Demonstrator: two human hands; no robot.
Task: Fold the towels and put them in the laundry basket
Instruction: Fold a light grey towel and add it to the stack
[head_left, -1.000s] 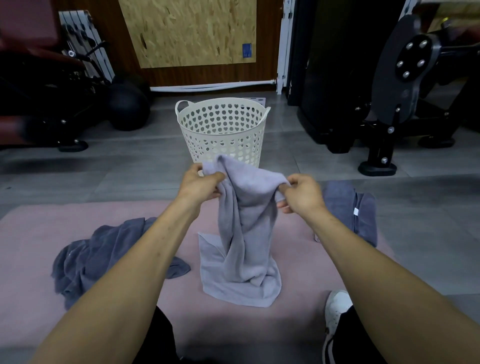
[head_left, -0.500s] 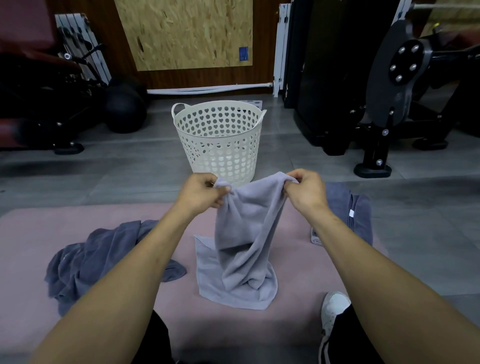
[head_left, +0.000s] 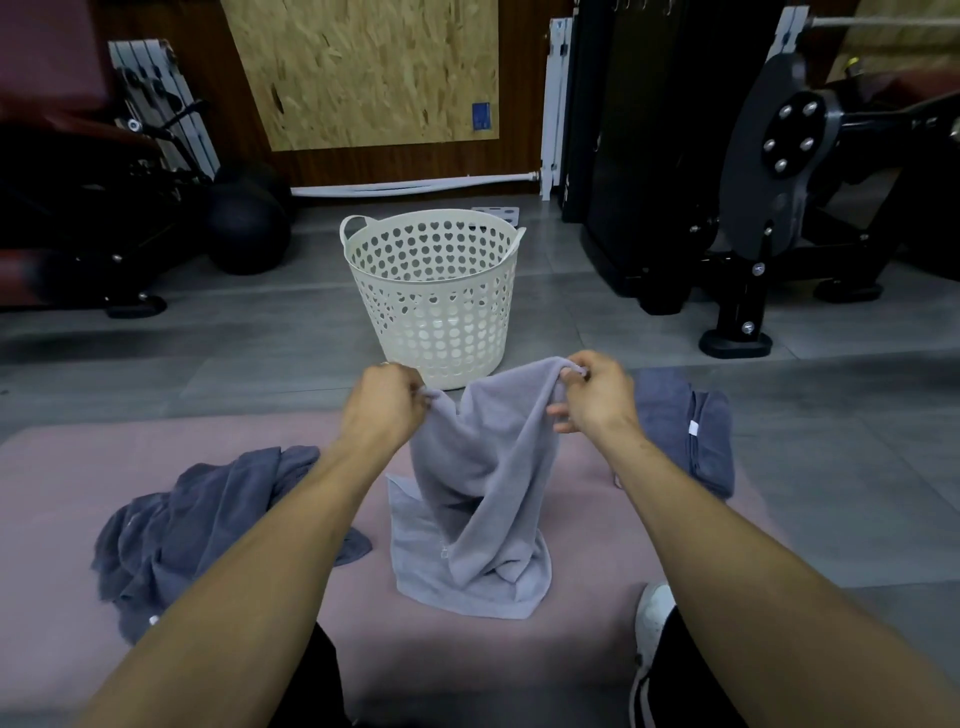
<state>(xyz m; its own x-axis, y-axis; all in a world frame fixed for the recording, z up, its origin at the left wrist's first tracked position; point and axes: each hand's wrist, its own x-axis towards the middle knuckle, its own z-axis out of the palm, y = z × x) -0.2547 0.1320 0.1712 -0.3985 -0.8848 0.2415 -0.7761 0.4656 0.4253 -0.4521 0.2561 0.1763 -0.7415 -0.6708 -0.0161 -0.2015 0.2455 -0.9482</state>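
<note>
While its lower end is bunching on the mat (head_left: 597, 654) at centre frame, the lilac towel (head_left: 478, 499) is hanging twisted from the left hand (head_left: 387, 405) and right hand (head_left: 595, 397), each pinching a top corner. Spreading it flat looks like the step; next is untwisting it. Upper centre, the basket (head_left: 431, 296) is waiting.

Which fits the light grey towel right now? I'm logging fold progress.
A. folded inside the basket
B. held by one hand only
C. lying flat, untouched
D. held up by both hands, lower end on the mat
D: the left hand and right hand each pinch the top edge of the light grey towel, whose lower end rests on the pink mat.
</note>
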